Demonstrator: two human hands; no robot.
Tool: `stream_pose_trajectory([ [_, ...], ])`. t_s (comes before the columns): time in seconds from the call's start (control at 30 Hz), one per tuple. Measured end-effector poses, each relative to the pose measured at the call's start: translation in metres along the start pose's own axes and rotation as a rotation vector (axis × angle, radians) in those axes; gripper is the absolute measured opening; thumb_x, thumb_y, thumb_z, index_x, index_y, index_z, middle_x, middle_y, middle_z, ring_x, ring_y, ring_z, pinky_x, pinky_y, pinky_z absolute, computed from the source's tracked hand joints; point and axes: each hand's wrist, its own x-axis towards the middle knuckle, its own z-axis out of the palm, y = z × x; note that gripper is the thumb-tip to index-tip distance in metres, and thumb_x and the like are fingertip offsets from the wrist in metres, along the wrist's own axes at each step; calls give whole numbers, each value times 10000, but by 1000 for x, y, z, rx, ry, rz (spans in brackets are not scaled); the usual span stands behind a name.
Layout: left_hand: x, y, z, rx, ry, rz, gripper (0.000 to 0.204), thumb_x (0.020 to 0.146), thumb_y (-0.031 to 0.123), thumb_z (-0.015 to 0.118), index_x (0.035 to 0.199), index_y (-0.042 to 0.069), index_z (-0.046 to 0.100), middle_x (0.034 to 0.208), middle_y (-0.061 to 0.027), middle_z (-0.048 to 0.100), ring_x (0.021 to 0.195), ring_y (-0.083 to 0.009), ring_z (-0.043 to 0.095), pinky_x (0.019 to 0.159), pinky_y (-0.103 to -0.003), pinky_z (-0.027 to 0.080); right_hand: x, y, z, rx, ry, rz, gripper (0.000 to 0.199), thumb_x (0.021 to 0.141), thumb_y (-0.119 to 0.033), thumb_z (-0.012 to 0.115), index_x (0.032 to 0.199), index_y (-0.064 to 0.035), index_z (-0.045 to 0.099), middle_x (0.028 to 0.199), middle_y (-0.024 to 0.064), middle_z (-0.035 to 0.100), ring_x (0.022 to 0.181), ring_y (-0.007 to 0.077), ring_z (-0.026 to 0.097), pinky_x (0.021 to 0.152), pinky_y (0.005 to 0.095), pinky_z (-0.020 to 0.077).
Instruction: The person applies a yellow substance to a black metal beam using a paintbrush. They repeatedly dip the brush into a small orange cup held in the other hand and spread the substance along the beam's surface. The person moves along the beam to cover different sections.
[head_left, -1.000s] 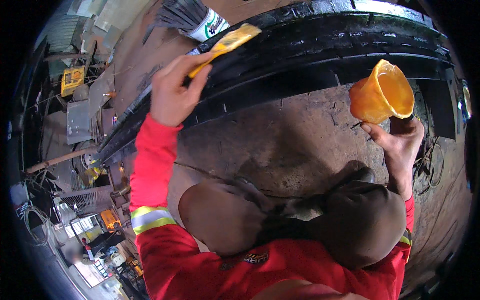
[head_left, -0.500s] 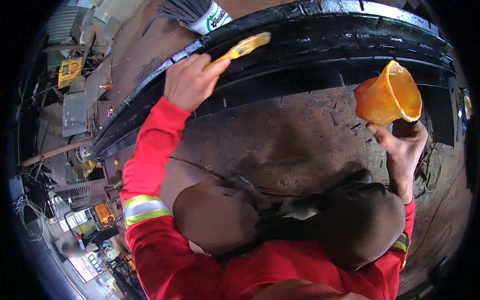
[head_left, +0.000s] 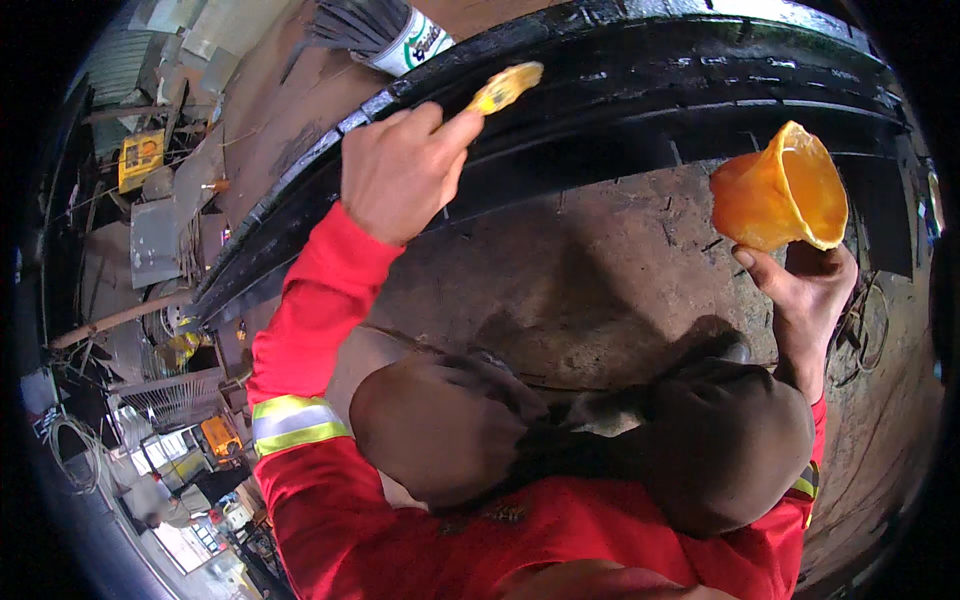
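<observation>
So the left hand (head_left: 400,170) is closed tight around a brush handle (head_left: 505,88), yellow and smeared with some glossy gunk, fingers curled in and thumb running up along it, and the tip of the handle pokes out past the knuckles right against the big black tire (head_left: 640,90). Can't see the bristles at all from here, they're hidden behind the hand or the handle. The tire curves across the whole top of the view, tread grooves running along it, rubber looking wet and shiny in patches. Over on the other side the right hand (head_left: 805,295) is gripping an orange plastic cup (head_left: 780,195) from underneath, fingers wrapped round its base, cup tilted so the open mouth faces right; it's translucent, kinda floppy looking with a wavy rim, and sits just below the tire. Both sleeves are red with a reflective band (head_left: 295,420) on the left one, and 2 brown knees (head_left: 440,440) fill the middle. Ground is rough, stained concrete (head_left: 600,280). A bigger brush with a white ferrule (head_left: 395,35) lies up top left beside the tire.
</observation>
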Motion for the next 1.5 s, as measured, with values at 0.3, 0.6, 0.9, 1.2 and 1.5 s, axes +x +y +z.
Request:
stream_pose_trajectory([
  [0.3,-21,-16,-15,213,-230,25,203,769,129,690,966,177,678,686,-44,518,623,-233,594,529,-371,466,0,5,-5,19,29,-12,509,650,-12,852,1102,57,628,1088,84,670,1050,168,609,1008,328,394],
  [0.6,31,33,14,152,-73,38,154,737,111,659,882,158,637,667,-46,549,611,-215,635,498,-364,498,-3,4,-1,51,34,-55,495,640,-5,859,1077,64,637,1074,84,671,1037,168,613,998,332,408],
  [0.9,-50,-3,4,225,-107,-199,222,775,152,700,992,184,670,690,-40,548,605,-234,605,513,-367,470,-3,12,-8,53,98,-120,467,687,30,812,1111,66,618,1082,100,670,1022,175,623,967,319,432],
  [1.2,-49,2,-7,-64,45,-431,135,854,163,664,986,134,658,691,-114,631,603,-310,627,538,-386,477,24,7,19,-48,-37,-188,479,668,30,830,1102,76,634,1086,95,672,1031,156,614,974,319,432],
  [1.5,-37,-4,-17,-279,165,-355,129,832,215,662,937,141,655,727,-124,657,646,-315,644,555,-419,487,48,-20,36,68,-117,-234,456,704,-63,837,1101,59,648,984,100,707,894,126,658,858,260,501],
])
